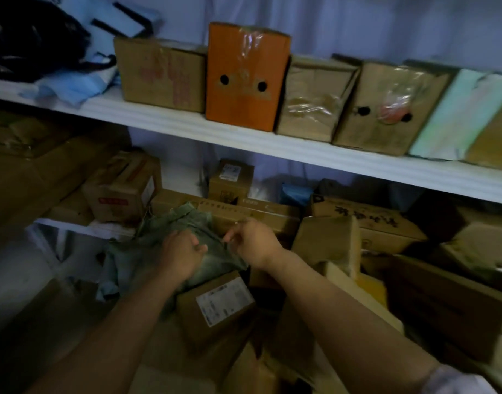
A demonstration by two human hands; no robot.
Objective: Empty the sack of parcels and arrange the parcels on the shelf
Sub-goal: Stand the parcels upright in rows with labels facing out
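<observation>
1. Where the view begins, nearest the camera, we see two bare forearms reaching forward over a heap of cardboard parcels; a labelled parcel [215, 305] lies just below the hands, its white label facing up.
2. Beyond it, the left hand [181, 254] rests on the green sack [164, 240], fingers curled over the cloth and gripping it; exactly how the fingertips lie is hidden by the fabric.
3. Beside it, the right hand [255, 241] pinches the sack's edge between thumb and forefinger, the other fingers loosely bent.
4. We judge the sack to be crumpled and mostly flat, draped over the parcels in the middle of the heap, just in front of a long flat carton [244, 211].
5. Risk: if we pull the cloth upward while its far edge is caught under a parcel, the stacked parcels to the right may slide or topple.
6. Risk: the thin pinch of the right hand may slip if the sack snags.
7. Farther back, a small labelled box [231, 177] stands on the long carton.
8. Farthest, the white shelf [244, 137] carries a row of boxes standing side by side, among them an orange box [244, 78] with two round holes. It looks nearly full, so forcing further parcels in could knock a box off the front edge.
</observation>
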